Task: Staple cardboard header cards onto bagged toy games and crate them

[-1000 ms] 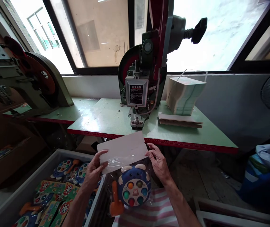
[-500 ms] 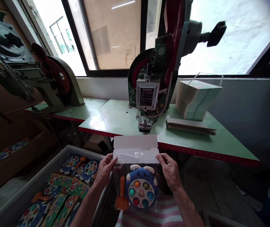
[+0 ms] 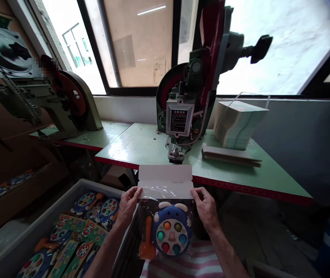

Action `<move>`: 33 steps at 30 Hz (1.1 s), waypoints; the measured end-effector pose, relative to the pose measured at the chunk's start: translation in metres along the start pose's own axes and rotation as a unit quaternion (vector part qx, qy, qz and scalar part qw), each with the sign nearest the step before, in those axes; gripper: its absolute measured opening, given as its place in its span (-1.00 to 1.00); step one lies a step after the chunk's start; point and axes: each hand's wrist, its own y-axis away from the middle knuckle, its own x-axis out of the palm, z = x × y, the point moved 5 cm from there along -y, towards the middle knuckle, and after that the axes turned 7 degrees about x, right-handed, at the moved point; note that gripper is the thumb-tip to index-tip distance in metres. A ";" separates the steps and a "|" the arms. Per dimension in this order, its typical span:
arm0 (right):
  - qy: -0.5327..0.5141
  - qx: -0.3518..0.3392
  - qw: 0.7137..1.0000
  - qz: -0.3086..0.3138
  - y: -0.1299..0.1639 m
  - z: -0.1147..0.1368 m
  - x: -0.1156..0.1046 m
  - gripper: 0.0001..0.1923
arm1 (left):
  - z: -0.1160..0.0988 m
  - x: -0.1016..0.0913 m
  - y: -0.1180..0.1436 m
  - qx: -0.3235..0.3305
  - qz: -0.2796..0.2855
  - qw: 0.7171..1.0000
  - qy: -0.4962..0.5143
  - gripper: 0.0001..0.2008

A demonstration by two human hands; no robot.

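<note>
My left hand (image 3: 130,200) pinches the left edge of a creased white header card (image 3: 165,173), together with the top of a clear plastic bag (image 3: 143,210). On the opposite edge, my right hand (image 3: 203,202) pinches the same card and bag top between thumb and fingers. Inside the bag hang a blue toy with coloured round buttons (image 3: 172,227) and an orange toy hammer (image 3: 148,239). The card's upper flap stands up in front of the table edge, below the head of a stapling machine (image 3: 176,148).
A green table (image 3: 132,148) with a red edge carries the machine, a banded stack of cards (image 3: 234,125) and a flat card bundle (image 3: 231,155). A second machine (image 3: 78,100) stands left. At lower left, a grey bin (image 3: 78,185) holds several bagged toys and printed cards.
Both hands keep their pinch on the card and bag. The bagged toy has shifted very slightly left, and the view has tilted a little.
</note>
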 end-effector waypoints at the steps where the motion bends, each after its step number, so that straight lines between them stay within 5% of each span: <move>1: 0.009 -0.006 1.000 -0.008 0.000 0.002 0.000 -0.55 | 0.001 -0.001 -0.001 0.001 0.004 1.000 -0.001 -0.54; 9: 0.019 -0.013 0.999 -0.033 -0.002 0.002 0.001 -0.61 | 0.008 -0.006 -0.007 -0.026 0.023 0.999 -0.007 -0.47; 13: -0.062 0.026 0.997 -0.034 -0.005 -0.006 0.002 -0.67 | 0.000 -0.005 -0.007 -0.052 0.039 0.998 -0.008 -0.50; 20: -0.253 0.138 0.945 0.154 -0.010 0.006 0.003 -0.25 | -0.008 -0.009 -0.010 -0.073 0.107 0.992 -0.002 -0.32; 23: -0.282 0.144 0.925 0.211 -0.011 0.009 -0.001 -0.38 | -0.003 -0.012 -0.006 -0.063 0.091 0.994 0.005 -0.18; 28: -0.292 0.164 0.920 0.204 -0.010 -0.002 -0.004 -0.88 | 0.003 -0.009 0.002 -0.051 0.097 0.993 0.033 -0.52; 33: -0.263 0.169 0.919 0.240 -0.006 -0.003 -0.006 -0.78 | 0.003 -0.010 0.001 -0.028 0.103 0.994 0.033 -0.72</move>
